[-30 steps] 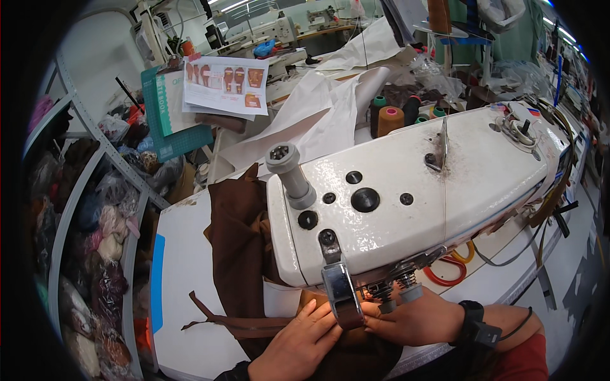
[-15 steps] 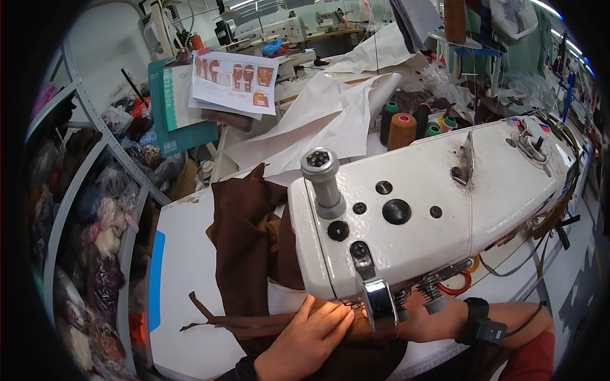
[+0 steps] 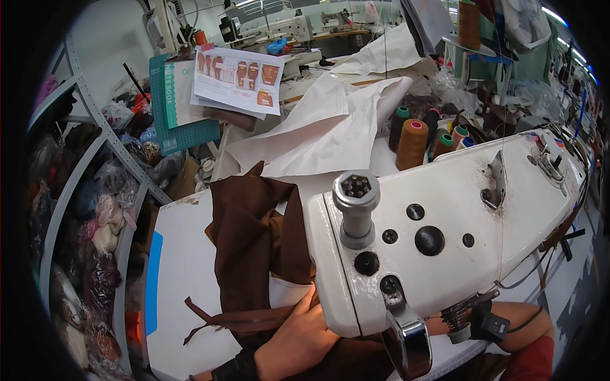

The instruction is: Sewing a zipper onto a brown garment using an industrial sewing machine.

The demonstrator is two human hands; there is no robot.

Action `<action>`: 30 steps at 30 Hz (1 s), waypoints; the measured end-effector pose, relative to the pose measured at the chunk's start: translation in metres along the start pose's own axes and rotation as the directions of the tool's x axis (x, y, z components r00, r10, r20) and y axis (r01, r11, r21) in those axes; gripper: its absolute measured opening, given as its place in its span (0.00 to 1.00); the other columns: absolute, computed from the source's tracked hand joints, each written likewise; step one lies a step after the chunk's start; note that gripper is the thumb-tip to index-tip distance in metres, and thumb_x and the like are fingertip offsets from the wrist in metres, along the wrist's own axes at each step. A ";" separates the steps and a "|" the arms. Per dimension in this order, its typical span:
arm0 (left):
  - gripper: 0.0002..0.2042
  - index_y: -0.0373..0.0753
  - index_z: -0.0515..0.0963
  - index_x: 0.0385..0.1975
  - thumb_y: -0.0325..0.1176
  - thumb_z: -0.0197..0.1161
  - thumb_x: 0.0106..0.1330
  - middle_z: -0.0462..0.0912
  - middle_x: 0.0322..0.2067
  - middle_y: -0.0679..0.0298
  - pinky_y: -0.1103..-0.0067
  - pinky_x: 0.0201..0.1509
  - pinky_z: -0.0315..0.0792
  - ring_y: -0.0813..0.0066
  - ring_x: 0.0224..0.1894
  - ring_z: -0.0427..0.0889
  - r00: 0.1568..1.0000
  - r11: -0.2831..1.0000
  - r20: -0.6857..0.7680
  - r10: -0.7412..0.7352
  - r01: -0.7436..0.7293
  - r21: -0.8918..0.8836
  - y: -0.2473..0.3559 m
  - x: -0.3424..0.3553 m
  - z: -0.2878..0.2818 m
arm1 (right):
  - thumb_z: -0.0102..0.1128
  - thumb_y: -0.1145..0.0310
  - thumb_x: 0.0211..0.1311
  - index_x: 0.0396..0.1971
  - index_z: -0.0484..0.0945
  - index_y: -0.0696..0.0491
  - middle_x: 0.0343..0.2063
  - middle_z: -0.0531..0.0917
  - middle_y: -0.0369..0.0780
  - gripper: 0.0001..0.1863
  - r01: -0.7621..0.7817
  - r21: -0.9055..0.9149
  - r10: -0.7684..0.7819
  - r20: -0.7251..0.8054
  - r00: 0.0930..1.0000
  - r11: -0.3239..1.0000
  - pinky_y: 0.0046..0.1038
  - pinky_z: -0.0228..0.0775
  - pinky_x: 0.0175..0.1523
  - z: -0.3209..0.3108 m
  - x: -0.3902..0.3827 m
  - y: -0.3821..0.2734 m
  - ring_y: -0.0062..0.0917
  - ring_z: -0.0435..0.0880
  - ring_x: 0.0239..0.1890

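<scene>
My left hand (image 3: 293, 343) lies on dark brown fabric (image 3: 241, 254) at the needle end of a white sewing machine (image 3: 406, 209); one finger stretches forward, the others run out of sight beneath the head. Left of this hand, a brown zipper strip (image 3: 241, 322) crosses the fabric and the white tabletop (image 3: 175, 267). My right hand (image 3: 440, 325) is mostly hidden by the presser lifter and tension parts, only a little skin and the banded wrist showing, so its fingers cannot be made out.
Behind the machine stand thread cones (image 3: 412, 143) and large white paper sheets (image 3: 311, 130). Printed sheets (image 3: 235, 82) rest over a teal mat (image 3: 184, 136). Metal shelving (image 3: 101, 127) with bagged bundles lines the left. Other machines (image 3: 286, 28) are in the background.
The view has shifted, so the machine sits lower, further right and larger. More of both hands is now hidden under its head. The left hand's fingers reach further beneath it.
</scene>
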State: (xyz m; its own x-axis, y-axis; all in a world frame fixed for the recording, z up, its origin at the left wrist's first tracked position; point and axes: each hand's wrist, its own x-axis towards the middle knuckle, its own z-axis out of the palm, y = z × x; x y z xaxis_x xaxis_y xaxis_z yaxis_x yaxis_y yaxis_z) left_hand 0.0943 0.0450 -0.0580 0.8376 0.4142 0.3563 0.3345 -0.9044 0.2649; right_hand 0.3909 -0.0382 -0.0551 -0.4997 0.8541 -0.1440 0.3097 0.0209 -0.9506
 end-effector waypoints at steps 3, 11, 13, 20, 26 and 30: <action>0.06 0.34 0.79 0.35 0.23 0.57 0.61 0.82 0.29 0.52 0.65 0.37 0.76 0.51 0.33 0.83 0.998 0.998 -0.057 -0.006 0.002 -0.062 0.012 0.025 -0.038 | 0.58 0.61 0.70 0.46 0.83 0.53 0.42 0.86 0.43 0.13 0.171 -0.328 -0.193 -0.035 0.981 0.929 0.30 0.78 0.51 -0.017 -0.004 -0.016 0.34 0.86 0.43; 0.07 0.35 0.79 0.36 0.21 0.57 0.60 0.82 0.30 0.52 0.66 0.39 0.78 0.51 0.35 0.84 0.993 0.994 -0.107 0.051 -0.061 -0.088 0.021 0.034 -0.063 | 0.55 0.65 0.66 0.31 0.80 0.48 0.22 0.82 0.38 0.07 0.201 -0.869 -0.211 0.115 0.971 0.453 0.33 0.75 0.23 0.000 0.015 -0.021 0.32 0.84 0.23; 0.06 0.36 0.79 0.35 0.22 0.57 0.60 0.82 0.29 0.53 0.66 0.37 0.78 0.52 0.33 0.84 0.999 0.997 -0.037 0.023 -0.025 -0.076 0.022 0.032 -0.065 | 0.54 0.66 0.65 0.27 0.79 0.47 0.17 0.81 0.37 0.08 0.206 -0.881 -0.201 0.130 0.971 0.426 0.34 0.74 0.17 0.002 0.017 -0.019 0.32 0.84 0.17; 0.06 0.38 0.79 0.35 0.23 0.57 0.62 0.81 0.26 0.54 0.66 0.34 0.77 0.53 0.29 0.84 0.998 0.998 -0.056 0.031 -0.034 -0.049 0.022 0.031 -0.065 | 0.52 0.68 0.65 0.28 0.79 0.47 0.16 0.80 0.38 0.07 0.164 -0.814 -0.173 0.079 0.982 0.558 0.36 0.74 0.16 0.005 0.015 -0.014 0.32 0.84 0.17; 0.07 0.38 0.81 0.38 0.24 0.58 0.62 0.82 0.27 0.51 0.65 0.37 0.78 0.52 0.30 0.84 0.999 0.999 -0.036 0.028 -0.029 -0.023 0.021 0.031 -0.062 | 0.52 0.69 0.66 0.30 0.78 0.49 0.17 0.81 0.38 0.07 0.119 -0.829 -0.033 0.121 0.992 0.547 0.37 0.74 0.17 0.000 0.014 -0.043 0.33 0.85 0.18; 0.08 0.37 0.82 0.38 0.24 0.59 0.62 0.83 0.32 0.47 0.63 0.44 0.78 0.48 0.38 0.84 0.997 0.998 -0.070 0.038 -0.040 -0.039 0.021 0.030 -0.062 | 0.51 0.69 0.66 0.31 0.78 0.50 0.19 0.82 0.40 0.06 0.123 -0.796 -0.027 0.133 0.991 0.592 0.37 0.76 0.20 -0.002 0.015 -0.048 0.34 0.86 0.21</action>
State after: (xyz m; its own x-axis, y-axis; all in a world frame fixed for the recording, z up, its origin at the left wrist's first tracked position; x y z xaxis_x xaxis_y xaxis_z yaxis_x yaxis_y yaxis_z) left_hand 0.1001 0.0448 0.0140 0.8171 0.3861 0.4282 0.2832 -0.9157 0.2851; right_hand 0.3701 -0.0260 -0.0113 -0.6109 0.7767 -0.1534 0.7662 0.5312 -0.3616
